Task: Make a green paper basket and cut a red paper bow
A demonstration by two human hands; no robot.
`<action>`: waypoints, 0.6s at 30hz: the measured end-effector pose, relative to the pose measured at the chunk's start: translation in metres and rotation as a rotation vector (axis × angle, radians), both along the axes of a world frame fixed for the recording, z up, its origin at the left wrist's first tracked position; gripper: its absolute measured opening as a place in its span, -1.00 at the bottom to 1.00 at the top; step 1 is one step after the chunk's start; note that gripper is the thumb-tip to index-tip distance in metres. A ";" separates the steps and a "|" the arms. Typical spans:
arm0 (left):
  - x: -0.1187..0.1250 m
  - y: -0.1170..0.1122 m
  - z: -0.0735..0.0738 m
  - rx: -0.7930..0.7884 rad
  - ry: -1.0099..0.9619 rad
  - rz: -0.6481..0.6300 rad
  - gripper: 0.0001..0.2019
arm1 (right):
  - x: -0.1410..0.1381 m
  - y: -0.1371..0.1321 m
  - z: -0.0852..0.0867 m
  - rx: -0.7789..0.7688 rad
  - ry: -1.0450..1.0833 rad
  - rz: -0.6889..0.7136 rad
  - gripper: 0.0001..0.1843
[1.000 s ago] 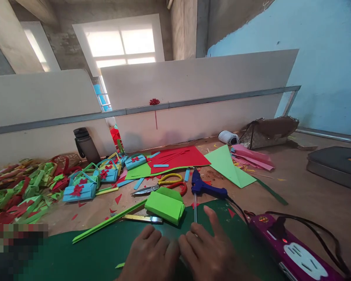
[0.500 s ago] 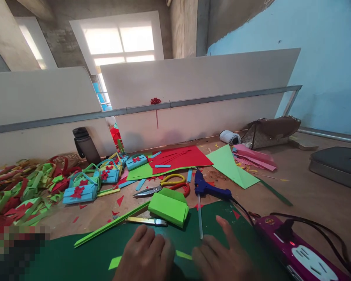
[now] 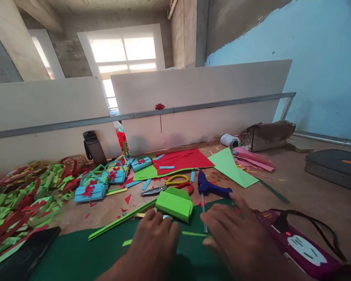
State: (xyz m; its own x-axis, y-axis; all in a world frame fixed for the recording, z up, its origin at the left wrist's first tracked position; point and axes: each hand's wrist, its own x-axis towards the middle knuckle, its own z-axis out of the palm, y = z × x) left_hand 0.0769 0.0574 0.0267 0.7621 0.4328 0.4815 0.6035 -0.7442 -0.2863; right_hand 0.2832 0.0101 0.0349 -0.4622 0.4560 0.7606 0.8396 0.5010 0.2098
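A narrow light green paper strip [image 3: 194,233] runs between my hands, low over the green cutting mat [image 3: 73,253]. My left hand [image 3: 156,240] is closed on it, with the strip's end sticking out on the left. At the other end is my right hand [image 3: 234,234], slightly blurred, the strip running in between its thumb and fingers; one finger is raised. Just beyond lies a folded bright green paper bag body [image 3: 174,206]. A cutter knife [image 3: 140,215] is partly hidden behind my left hand. The blue glue gun [image 3: 213,189] lies beyond my right hand.
Scissors [image 3: 175,183] and a long folded green strip [image 3: 119,221] lie nearby. Small blue paper bags [image 3: 90,192] and a pile of red and green paper pieces [image 3: 20,207] are on the left. A phone [image 3: 29,253] lies front left, a purple power strip [image 3: 301,246] right.
My right hand has moved up and to the right, and my left hand slightly up and right. The strip between them now looks thinner and longer. The view has tilted up a little.
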 end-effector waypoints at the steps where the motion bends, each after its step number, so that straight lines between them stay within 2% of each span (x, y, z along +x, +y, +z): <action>1: 0.005 -0.003 -0.006 0.030 -0.039 -0.050 -0.85 | -0.006 0.001 -0.003 -0.044 -0.027 0.032 -0.59; 4: 0.017 -0.013 -0.016 0.066 -0.127 -0.119 -0.83 | -0.016 0.005 -0.017 -0.008 -0.063 0.101 -0.51; 10: 0.024 -0.015 -0.009 0.102 -0.129 -0.144 -0.79 | -0.008 0.008 -0.034 0.103 -0.062 0.073 -0.50; 14: 0.010 -0.006 -0.012 0.050 -0.084 -0.057 -0.78 | 0.008 0.013 -0.045 0.176 0.034 0.029 -0.51; 18: -0.015 -0.002 -0.012 -0.007 -0.024 -0.011 -0.76 | 0.021 0.014 -0.054 0.134 -0.047 0.015 -0.61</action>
State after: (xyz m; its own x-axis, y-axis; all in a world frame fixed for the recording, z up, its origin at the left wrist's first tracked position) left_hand 0.0614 0.0553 0.0147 0.7549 0.4283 0.4966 0.6021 -0.7527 -0.2662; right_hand 0.3038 0.0245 -0.0190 -0.5049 0.3443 0.7915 0.8197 0.4785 0.3148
